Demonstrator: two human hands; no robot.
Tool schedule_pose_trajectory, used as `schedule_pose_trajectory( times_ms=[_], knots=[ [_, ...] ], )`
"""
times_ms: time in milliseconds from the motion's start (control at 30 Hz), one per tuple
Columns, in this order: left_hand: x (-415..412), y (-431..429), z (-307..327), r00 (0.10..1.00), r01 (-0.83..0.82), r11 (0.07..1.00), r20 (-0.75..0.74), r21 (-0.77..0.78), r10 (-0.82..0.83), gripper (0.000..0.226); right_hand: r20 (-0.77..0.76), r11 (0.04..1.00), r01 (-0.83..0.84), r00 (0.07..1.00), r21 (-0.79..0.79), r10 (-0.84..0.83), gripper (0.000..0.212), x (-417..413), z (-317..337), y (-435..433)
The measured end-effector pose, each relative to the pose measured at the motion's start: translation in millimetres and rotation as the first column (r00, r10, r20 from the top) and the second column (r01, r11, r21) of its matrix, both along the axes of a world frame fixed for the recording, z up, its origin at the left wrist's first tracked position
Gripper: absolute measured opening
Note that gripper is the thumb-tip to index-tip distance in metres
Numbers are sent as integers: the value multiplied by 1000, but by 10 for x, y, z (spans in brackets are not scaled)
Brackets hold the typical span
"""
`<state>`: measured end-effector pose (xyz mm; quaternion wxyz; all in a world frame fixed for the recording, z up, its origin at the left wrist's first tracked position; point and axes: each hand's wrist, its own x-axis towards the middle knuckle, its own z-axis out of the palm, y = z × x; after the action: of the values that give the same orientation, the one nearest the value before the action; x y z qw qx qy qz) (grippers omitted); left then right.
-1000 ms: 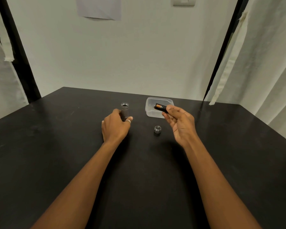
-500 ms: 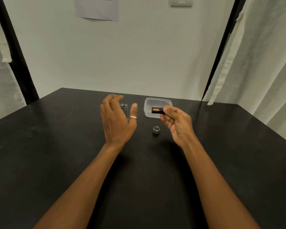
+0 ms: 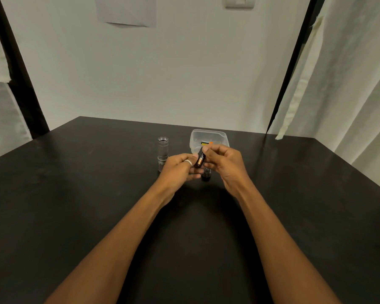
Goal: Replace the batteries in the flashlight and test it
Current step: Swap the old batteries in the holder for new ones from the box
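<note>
Pinching a black-and-copper battery between thumb and fingertips, the person's right hand sits just right of the frame's centre, above the black table. The battery is tilted, its upper end toward the top right and its copper end down toward the left hand. That hand, with a silver ring on 1 digit, has its fingers curled inward and meets the battery's lower end; whether it grips the battery or only touches it cannot be told.

Left of both hands, the silver flashlight body stands upright on the table (its base is partly hidden behind the left hand). The small dark end cap sits on the table just below the battery, between the 2 hands and apart from the body.

Behind the right hand is a clear plastic container, and 1 more battery, the spare battery, lies inside it. A paper sheet hangs on the wall at top centre, with a switch plate to its right and a pale curtain along the right edge.
</note>
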<state>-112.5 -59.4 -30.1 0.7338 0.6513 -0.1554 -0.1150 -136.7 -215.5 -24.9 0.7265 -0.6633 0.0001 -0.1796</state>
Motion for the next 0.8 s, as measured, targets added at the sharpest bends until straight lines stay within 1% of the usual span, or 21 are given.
schedule_pose_trajectory(
  times_ms=[167, 233, 300, 467, 533, 700, 800],
  knots=[
    [78, 39, -27, 993, -61, 986, -105, -153, 45, 21, 70, 976, 121, 992, -181, -110, 19, 39, -24, 61],
    [108, 54, -39, 990, -83, 980, -125, -182, 60, 20, 71, 946, 129, 991, -297, -113, 24, 34, -36, 83],
    [128, 57, -56, 989, -89, 977, -132, -194, 64, 21, 87, 922, 114, 992, -369, -88, 30, 15, -39, 110],
    [145, 53, -91, 991, -100, 982, -105, -163, 84, 25, 112, 886, 88, 993, -456, -41, 49, -13, -27, 137],
    [148, 58, -98, 992, -97, 985, -92, -145, 84, 25, 108, 863, 88, 993, -497, -40, 51, -14, -32, 143],
    [137, 48, -101, 993, -98, 988, -82, -120, 88, 19, 110, 848, 95, 993, -521, -44, 49, -15, -36, 126],
    [127, 46, -84, 991, -112, 987, -90, -111, 103, 18, 121, 840, 115, 991, -531, -59, 40, -23, -44, 119]
  ],
)
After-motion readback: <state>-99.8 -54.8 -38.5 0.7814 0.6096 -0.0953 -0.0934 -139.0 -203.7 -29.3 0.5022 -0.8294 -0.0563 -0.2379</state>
